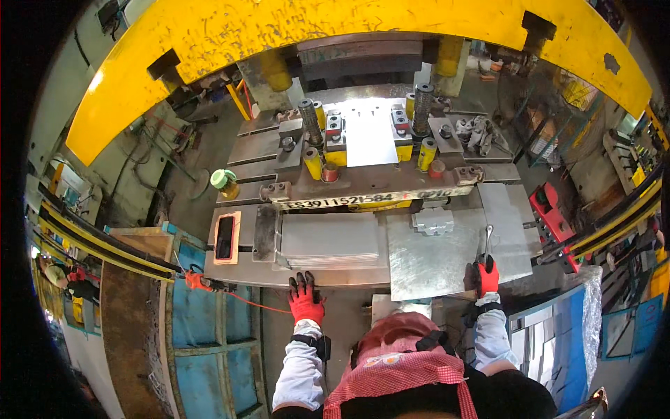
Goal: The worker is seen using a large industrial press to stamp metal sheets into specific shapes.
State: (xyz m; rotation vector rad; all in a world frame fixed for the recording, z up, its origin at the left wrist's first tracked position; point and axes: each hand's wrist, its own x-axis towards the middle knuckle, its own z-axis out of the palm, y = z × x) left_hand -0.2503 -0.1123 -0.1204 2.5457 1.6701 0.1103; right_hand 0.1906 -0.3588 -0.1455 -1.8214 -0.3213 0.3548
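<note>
My left hand, in a red glove with dark fingertips, is at the front edge of the press table, fingers spread and holding nothing. Just beyond it lies a stack of flat grey metal sheets. My right hand, gloved alike, is closed round the lower end of a slim metal tool with a rounded head; its exact kind is unclear. Beneath that tool is a larger bare metal plate. Farther off, a bright metal sheet lies in the die between the guide posts.
A yellow press frame arches overhead. A phone lies at the table's left, near a green-lidded bottle. Notched metal pieces rest on the plate. A red box stands right; a blue-panelled frame stands left.
</note>
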